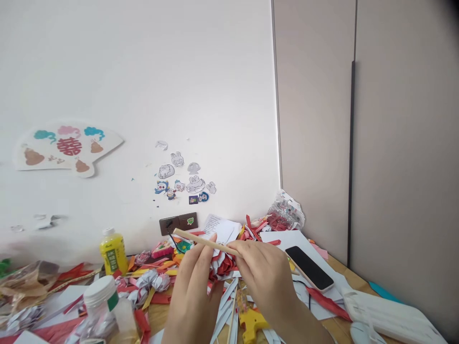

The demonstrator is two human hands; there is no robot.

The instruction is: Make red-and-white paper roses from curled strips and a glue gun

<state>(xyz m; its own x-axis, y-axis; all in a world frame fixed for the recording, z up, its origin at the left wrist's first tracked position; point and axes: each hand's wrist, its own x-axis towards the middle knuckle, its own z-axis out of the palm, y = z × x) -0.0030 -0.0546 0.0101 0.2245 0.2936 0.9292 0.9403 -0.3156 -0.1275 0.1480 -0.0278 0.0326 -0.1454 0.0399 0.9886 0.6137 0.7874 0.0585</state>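
My right hand (267, 272) pinches the near end of a pale wooden stick (191, 237). The stick slants up to the left across the fingers of my left hand (195, 282). Between the two hands sits a red-and-white crumpled paper flower (221, 265). My left hand is curled around the flower's left side, its thumb low; the grip itself is partly hidden. Below them, a yellow glue gun (251, 322) lies among white paper strips (225, 310).
Paper scraps crowd the table. To the left are a yellow bottle (114, 251) and a white-lidded jar (100, 291). A phone (310, 267) rests on paper at right, near a white elongated object (390, 315). Wall and cabinet (315, 119) stand behind.
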